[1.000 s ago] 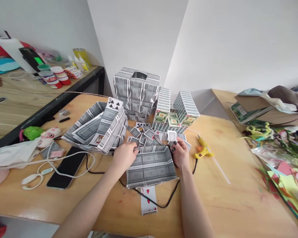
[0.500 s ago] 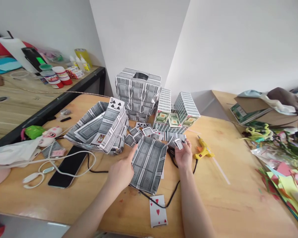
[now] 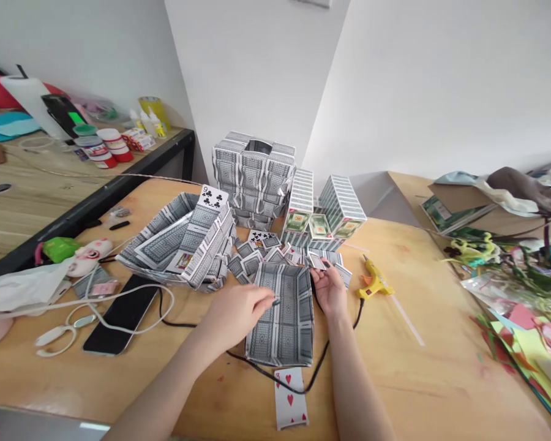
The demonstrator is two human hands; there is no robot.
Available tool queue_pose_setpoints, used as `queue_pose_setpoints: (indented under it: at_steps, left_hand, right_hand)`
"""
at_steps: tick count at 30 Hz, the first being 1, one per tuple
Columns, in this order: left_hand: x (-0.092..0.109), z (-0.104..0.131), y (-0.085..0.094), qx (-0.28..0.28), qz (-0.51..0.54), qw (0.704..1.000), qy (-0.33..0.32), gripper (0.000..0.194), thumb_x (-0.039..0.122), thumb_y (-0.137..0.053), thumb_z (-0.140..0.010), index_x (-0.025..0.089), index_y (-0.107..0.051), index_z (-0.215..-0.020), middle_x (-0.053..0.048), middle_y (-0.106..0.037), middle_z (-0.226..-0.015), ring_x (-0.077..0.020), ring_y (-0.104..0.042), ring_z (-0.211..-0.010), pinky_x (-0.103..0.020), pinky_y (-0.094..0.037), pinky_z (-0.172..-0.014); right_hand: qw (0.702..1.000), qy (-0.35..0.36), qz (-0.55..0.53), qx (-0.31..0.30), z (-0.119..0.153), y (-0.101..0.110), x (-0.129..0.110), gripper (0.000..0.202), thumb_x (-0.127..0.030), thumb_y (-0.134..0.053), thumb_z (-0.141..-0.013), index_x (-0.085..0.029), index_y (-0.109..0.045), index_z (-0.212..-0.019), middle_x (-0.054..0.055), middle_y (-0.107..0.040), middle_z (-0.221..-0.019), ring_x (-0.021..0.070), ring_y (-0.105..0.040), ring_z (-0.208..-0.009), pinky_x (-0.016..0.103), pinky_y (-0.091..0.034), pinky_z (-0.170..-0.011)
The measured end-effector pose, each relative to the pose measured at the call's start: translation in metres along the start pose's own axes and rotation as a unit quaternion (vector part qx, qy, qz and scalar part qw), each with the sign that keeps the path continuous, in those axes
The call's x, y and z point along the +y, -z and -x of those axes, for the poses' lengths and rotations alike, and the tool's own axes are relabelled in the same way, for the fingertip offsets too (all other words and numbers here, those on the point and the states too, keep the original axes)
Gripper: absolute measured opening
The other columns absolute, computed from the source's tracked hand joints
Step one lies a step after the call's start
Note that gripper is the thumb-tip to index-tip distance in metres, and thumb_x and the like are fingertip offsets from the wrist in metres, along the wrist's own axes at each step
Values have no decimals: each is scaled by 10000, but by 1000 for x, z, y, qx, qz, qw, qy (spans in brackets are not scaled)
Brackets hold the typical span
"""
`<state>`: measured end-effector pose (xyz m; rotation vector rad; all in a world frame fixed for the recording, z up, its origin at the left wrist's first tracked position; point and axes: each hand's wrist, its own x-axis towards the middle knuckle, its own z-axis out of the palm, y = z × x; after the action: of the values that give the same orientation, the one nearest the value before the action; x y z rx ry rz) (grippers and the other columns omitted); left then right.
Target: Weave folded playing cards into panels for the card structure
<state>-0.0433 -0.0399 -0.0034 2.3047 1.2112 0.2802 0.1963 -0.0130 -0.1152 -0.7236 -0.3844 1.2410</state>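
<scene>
A shallow tray made of patterned grey playing-card backs lies in front of me. Over its left side is my left hand, thumb and fingers drawn together in a pinch; whatever may be between them is hidden. At the tray's upper right corner my right hand grips a small folded playing card. Behind the tray lies a pile of folded playing cards. A three of hearts card rests just below the tray, a black cable crossing it.
A yellow glue gun lies to the right. Behind stand a large card-built structure and card boxes. On the left are another card-built piece, a phone and a white cable. Craft scraps cover the far right.
My left hand has gone from touching the tray's left wall to a pinch above the tray. The tray has turned slightly and shifted right. My right hand has moved a little left with the card.
</scene>
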Motion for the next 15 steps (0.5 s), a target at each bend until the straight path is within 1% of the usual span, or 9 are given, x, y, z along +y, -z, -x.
queue_pose_setpoints:
  at_steps: [1, 3, 5, 7, 9, 11, 13, 15]
  left_hand:
    - [2, -12, 1, 27, -3, 999, -25, 280, 303, -360, -869, 257, -610, -987, -22, -630, -898, -159, -584, -809, -258, -432, -704]
    - [7, -40, -1, 61, -3, 994, -93, 257, 210, -389, -854, 249, -583, -1016, -28, -586, -973, -159, -540, -925, -280, -427, -789]
    - [10, -70, -10, 66, -13, 985, -160, 315, 113, -439, -807, 241, -543, -1074, -35, -533, -1093, -173, -466, -1064, -322, -378, -910]
    - [10, -95, -20, 58, -31, 980, -189, 395, 62, -474, -758, 243, -521, -1106, -35, -465, -1214, -199, -402, -1145, -360, -347, -954]
    - [6, -112, -29, 35, -25, 981, -192, 365, 64, -466, -759, 240, -540, -1071, -26, -499, -1167, -191, -453, -1092, -342, -380, -918]
    - [1, -121, -34, 34, -3, 985, -168, 243, 119, -469, -779, 215, -572, -978, -29, -550, -1050, -176, -521, -981, -309, -428, -837]
    - [-5, -123, -37, 51, 24, 987, -150, 147, 177, -494, -780, 197, -580, -898, -26, -577, -955, -165, -554, -896, -286, -446, -779]
    - [-9, -122, -40, 68, 45, 987, -136, 121, 211, -516, -773, 194, -577, -876, -19, -601, -905, -160, -569, -846, -278, -453, -740]
  right_hand:
    - [1000, -1, -9, 0, 0, 0, 0, 150, -170, -554, -733, -187, -628, -862, -31, -621, -625, 98, -599, -643, 286, -490, -779]
    - [1000, 1, -29, 8, -1, 0, 0, 153, -166, -537, -741, -192, -631, -859, -36, -618, -623, 100, -607, -675, 292, -477, -824]
    - [999, 4, -46, 18, -1, 0, -1, 155, -171, -521, -750, -195, -632, -856, -29, -635, -673, 95, -610, -707, 290, -458, -864]
    - [998, 9, -55, 18, 0, 0, -2, 159, -180, -523, -750, -204, -631, -864, -25, -649, -728, 95, -613, -745, 300, -436, -901]
    - [998, 15, -58, 7, 1, -1, -2, 173, -194, -541, -736, -212, -630, -883, -22, -656, -749, 109, -614, -801, 331, -412, -935]
    - [998, 26, -49, -6, 1, -3, -2, 203, -203, -564, -711, -218, -629, -903, -16, -661, -770, 132, -608, -868, 373, -387, -962]
    - [999, 38, -28, -16, 2, -6, 0, 233, -207, -581, -691, -221, -629, -919, -1, -667, -816, 155, -594, -926, 413, -372, -973]
    - [999, 46, 3, -22, 2, -9, 1, 260, -218, -594, -681, -218, -629, -938, 21, -670, -868, 173, -584, -958, 434, -376, -963]
